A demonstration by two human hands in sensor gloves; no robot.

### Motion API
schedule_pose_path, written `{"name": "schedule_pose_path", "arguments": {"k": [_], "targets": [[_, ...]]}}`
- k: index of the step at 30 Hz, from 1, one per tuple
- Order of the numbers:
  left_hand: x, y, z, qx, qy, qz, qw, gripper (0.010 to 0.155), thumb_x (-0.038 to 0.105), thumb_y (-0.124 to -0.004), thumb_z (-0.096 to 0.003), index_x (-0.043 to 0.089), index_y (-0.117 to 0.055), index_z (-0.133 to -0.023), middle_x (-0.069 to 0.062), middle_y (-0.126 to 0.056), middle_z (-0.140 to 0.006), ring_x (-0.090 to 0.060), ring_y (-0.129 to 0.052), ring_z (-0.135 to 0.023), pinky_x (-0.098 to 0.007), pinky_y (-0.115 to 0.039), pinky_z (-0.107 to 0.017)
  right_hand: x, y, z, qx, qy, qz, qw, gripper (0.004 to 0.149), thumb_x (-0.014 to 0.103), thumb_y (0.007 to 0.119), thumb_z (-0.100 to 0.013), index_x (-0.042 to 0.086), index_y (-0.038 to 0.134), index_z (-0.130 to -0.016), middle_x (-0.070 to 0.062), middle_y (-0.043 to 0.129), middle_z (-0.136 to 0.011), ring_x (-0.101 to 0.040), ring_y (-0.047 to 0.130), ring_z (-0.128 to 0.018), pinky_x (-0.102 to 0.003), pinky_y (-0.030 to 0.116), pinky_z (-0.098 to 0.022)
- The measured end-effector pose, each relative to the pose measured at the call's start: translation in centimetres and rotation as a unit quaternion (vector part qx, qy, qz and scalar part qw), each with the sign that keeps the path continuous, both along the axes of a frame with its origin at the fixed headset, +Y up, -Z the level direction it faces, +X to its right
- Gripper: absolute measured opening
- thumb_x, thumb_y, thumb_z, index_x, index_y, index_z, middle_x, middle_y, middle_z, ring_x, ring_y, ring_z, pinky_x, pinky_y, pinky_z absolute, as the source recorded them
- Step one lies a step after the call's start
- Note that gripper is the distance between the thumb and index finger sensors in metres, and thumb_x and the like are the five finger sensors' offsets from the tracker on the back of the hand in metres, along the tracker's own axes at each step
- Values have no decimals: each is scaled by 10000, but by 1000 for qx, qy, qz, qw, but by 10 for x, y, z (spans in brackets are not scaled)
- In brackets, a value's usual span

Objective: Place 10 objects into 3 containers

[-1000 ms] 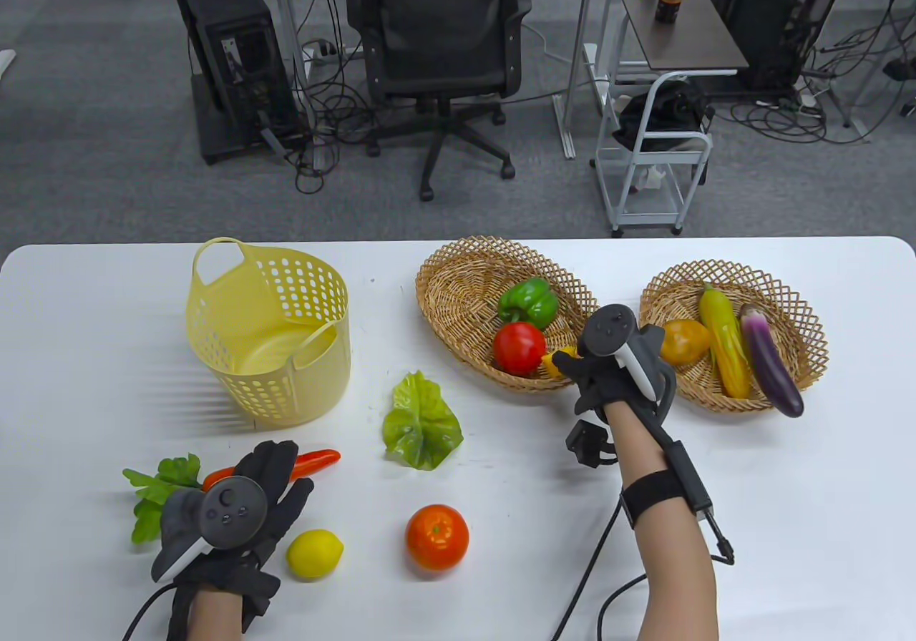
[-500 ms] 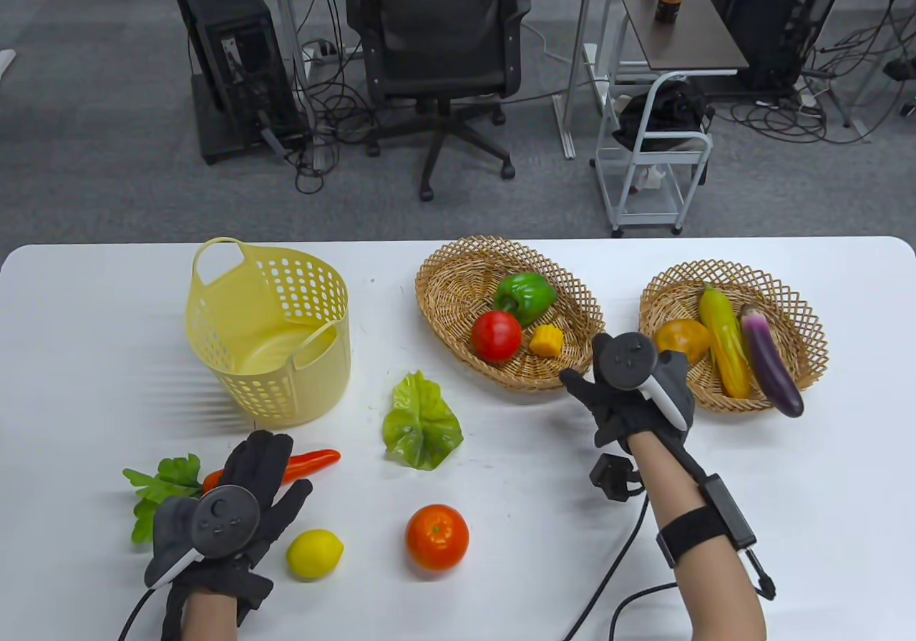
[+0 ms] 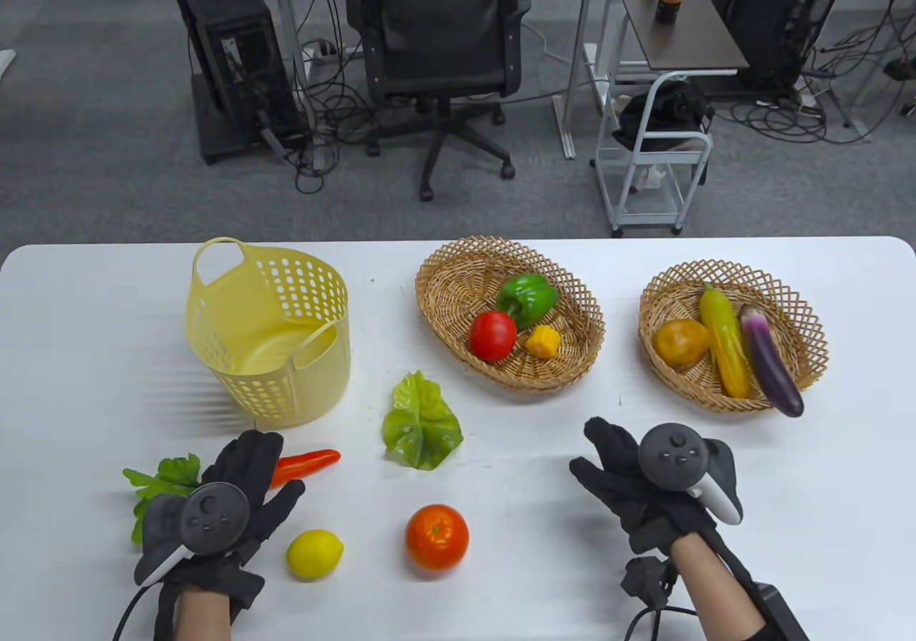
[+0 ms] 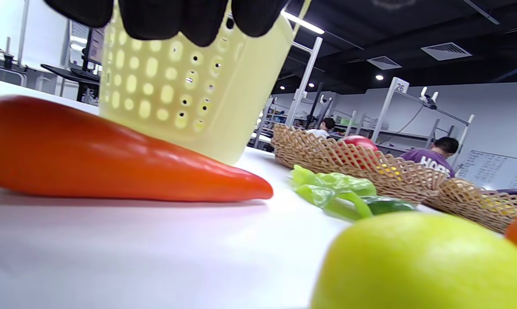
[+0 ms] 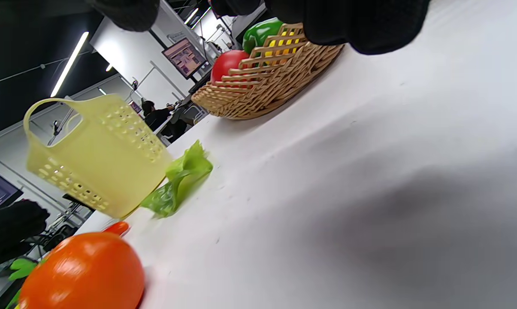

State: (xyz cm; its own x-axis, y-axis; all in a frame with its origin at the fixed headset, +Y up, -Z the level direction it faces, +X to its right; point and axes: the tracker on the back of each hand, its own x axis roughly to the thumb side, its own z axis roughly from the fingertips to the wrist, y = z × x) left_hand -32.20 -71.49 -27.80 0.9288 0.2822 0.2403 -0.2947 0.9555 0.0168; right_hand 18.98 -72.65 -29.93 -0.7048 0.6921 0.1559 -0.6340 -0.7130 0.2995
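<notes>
My left hand (image 3: 250, 476) hovers open over the carrot (image 3: 308, 462), whose green leaves (image 3: 161, 483) stick out to its left. In the left wrist view the carrot (image 4: 112, 159) lies on the table below my fingers (image 4: 164, 17), untouched. My right hand (image 3: 608, 462) is open and empty in front of the two wicker baskets. The middle wicker basket (image 3: 444, 269) holds a green pepper (image 3: 527, 296), a tomato (image 3: 492, 335) and a small yellow corn piece (image 3: 544, 341). The right wicker basket (image 3: 801, 312) holds an orange-yellow fruit (image 3: 681, 341), a corn cob (image 3: 724, 340) and an eggplant (image 3: 769, 369). The yellow plastic basket (image 3: 286, 383) is empty.
A lettuce leaf (image 3: 421, 423), a lemon (image 3: 315, 554) and an orange (image 3: 437, 537) lie loose on the white table between my hands. The orange (image 5: 82, 274) sits close to my right wrist camera. The lemon (image 4: 421, 262) is close to my left wrist camera.
My right hand let go of the yellow corn piece in the middle basket and pulled back to the table's front. The tomato shifted left. My left hand drew back slightly.
</notes>
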Motion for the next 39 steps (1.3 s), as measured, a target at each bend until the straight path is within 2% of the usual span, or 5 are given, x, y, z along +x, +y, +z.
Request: {"name": "schedule_pose_path", "arguments": {"k": [8, 15, 23, 31, 39], "targets": [[-25, -14, -6, -43, 34, 9, 998, 756, 571, -618, -592, 97, -460, -1159, -280, -469, -1190, -579, -513, -1065, -722, -536, -670, -18, 3, 18, 40, 51, 44, 997, 750, 513, 568, -621, 48, 276, -1131, -288, 315, -1152, -541, 513, -982, -603, 614, -660], [-46, -32, -14, -71, 86, 6, 994, 773, 548, -672, -576, 107, -423, -1160, -266, -428, -1197, -567, -487, -1079, -725, -515, -679, -16, -2, 21, 26, 71, 63, 995, 748, 509, 568, -617, 51, 272, -1129, -284, 307, -1152, -538, 505, -985, -606, 604, -666], [-46, -49, -23, -132, 126, -127, 975, 798, 584, -687, -566, 181, -354, -1169, -189, -364, -1228, -553, -347, -1116, -778, -389, -673, -15, -2, 19, 26, 72, 51, 996, 734, 508, 562, -620, 66, 281, -1134, -270, 315, -1159, -533, 505, -990, -610, 599, -668], [-46, -52, -25, -156, 142, -160, 964, 671, 362, -726, -594, 252, -352, -1140, -138, -409, -1208, -496, -458, -1106, -711, -483, -703, -16, -4, 18, 26, 71, 57, 995, 731, 504, 563, -619, 63, 287, -1133, -273, 320, -1156, -535, 514, -985, -607, 604, -666], [-43, -45, -22, -105, 137, -153, 973, 691, 388, -797, -557, 224, -410, -1105, -88, -581, -1132, -406, -693, -1012, -599, -658, -684, -15, -4, 18, 25, 60, 58, 996, 737, 502, 549, -624, 65, 233, -1127, -272, 268, -1156, -530, 532, -976, -599, 609, -665]]}}
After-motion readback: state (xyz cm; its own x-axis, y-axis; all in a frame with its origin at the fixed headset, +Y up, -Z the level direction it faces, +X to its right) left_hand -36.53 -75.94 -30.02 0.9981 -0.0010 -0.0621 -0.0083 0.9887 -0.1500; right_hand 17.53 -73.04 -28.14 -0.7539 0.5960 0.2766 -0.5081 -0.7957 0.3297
